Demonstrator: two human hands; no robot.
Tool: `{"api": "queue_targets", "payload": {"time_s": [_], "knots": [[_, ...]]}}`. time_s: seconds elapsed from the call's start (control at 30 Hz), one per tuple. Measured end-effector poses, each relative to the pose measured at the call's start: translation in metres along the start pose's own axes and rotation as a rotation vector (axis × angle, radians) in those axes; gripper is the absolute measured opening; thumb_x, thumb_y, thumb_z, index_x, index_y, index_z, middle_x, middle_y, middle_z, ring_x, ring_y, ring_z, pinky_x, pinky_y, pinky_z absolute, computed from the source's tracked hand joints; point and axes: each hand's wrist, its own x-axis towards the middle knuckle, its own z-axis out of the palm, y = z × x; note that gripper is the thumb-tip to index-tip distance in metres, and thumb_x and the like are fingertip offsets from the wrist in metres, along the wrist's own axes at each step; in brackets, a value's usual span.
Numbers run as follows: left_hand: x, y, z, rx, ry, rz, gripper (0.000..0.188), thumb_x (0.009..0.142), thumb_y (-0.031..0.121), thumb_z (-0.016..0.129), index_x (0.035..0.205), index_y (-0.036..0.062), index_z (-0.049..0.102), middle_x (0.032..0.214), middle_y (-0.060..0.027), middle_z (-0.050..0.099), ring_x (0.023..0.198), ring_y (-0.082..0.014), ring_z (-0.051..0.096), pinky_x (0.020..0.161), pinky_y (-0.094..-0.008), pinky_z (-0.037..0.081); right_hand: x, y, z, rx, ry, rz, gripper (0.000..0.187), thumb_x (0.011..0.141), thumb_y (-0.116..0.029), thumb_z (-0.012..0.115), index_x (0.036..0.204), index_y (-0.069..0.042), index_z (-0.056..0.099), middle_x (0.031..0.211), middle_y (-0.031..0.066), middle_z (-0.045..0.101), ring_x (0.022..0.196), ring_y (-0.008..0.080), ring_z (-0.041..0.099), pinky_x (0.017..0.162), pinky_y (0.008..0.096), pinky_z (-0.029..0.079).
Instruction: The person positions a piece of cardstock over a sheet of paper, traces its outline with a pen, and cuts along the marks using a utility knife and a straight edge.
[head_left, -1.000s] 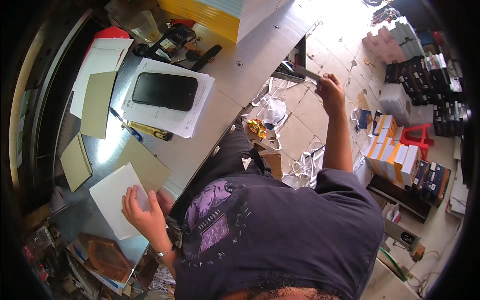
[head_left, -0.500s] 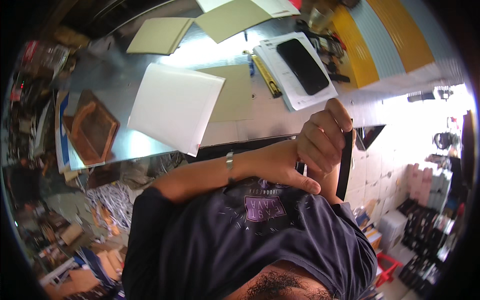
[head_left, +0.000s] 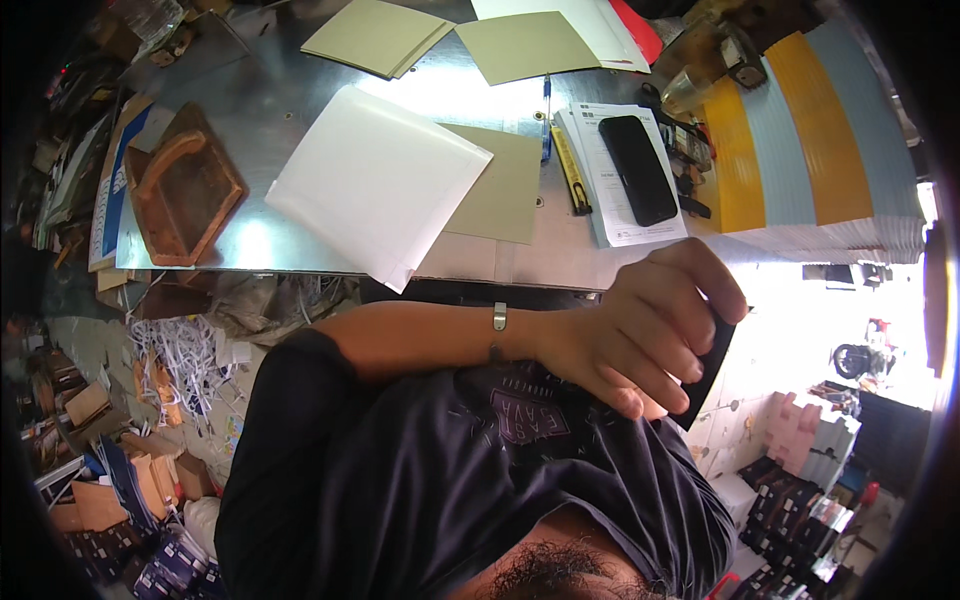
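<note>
Across my chest reaches my left arm, with a metal-clasped band at the wrist. My left hand (head_left: 650, 335) is closed, its curled fingers against the edge of a thin black flat panel (head_left: 710, 375), seen almost edge-on. Behind it my right hand is nearly all hidden; only a sliver of skin shows below the left fingers. On the metal table (head_left: 330, 250) lies a white-covered panel (head_left: 385, 180) with folded-looking corners, partly over a grey-beige board (head_left: 510, 190). A black phone (head_left: 640, 170) rests on a stack of papers (head_left: 655, 236), beside a yellow cutter (head_left: 570, 170).
Far back lie more beige boards (head_left: 375, 38) and a blue pen (head_left: 547, 120). At the left stands a brown wooden tool with a curved handle (head_left: 190, 200). A tall yellow-and-grey-blue stack (head_left: 800, 130) borders the right. Paper strips (head_left: 180, 370) hang below the table's left.
My view has shifted, so the table's things sit differently. My left hand is farther right and lower in view, covering more of my right hand and wrist. The black panel shows more tilted.
</note>
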Motion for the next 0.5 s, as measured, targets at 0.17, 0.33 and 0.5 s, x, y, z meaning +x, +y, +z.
{"api": "queue_targets", "payload": {"time_s": [0.17,0.33,0.5], "knots": [[-0.002,0.007,0.006,0.035,0.100,-0.114,0.024,0.089,0.020,0.088,0.094,0.0145,0.065,0.089,-0.0003,0.066,0.085,-0.0165,0.064,0.076,-0.0363,0.059,-0.003,0.005,0.002,-0.019,0.057,0.003,0.015,0.110,-0.019,0.060,0.114,-0.009,0.049,0.088,0.0038,0.056,0.079,0.0164,0.059,0.067,0.0360,0.054],[-0.001,0.023,0.002,0.054,0.120,-0.365,0.038,0.083,0.014,0.092,0.099,0.0121,0.057,0.095,-0.0024,0.063,0.091,-0.0166,0.062,0.082,-0.0337,0.056,-0.007,0.003,0.005,-0.031,0.111,-0.018,0.015,0.110,-0.019,0.060,0.115,-0.010,0.049,0.088,0.0030,0.055,0.079,0.0153,0.058,0.068,0.0351,0.053],[0.015,0.073,-0.037,-0.127,-0.269,-1.393,0.048,0.086,0.022,0.090,0.117,0.0087,0.056,0.110,-0.0060,0.063,0.106,-0.0194,0.061,0.093,-0.0357,0.054,-0.014,0.001,0.011,-0.061,0.225,-0.049,0.015,0.110,-0.019,0.060,0.115,-0.011,0.048,0.088,0.0022,0.054,0.079,0.0143,0.056,0.069,0.0342,0.051]]}}
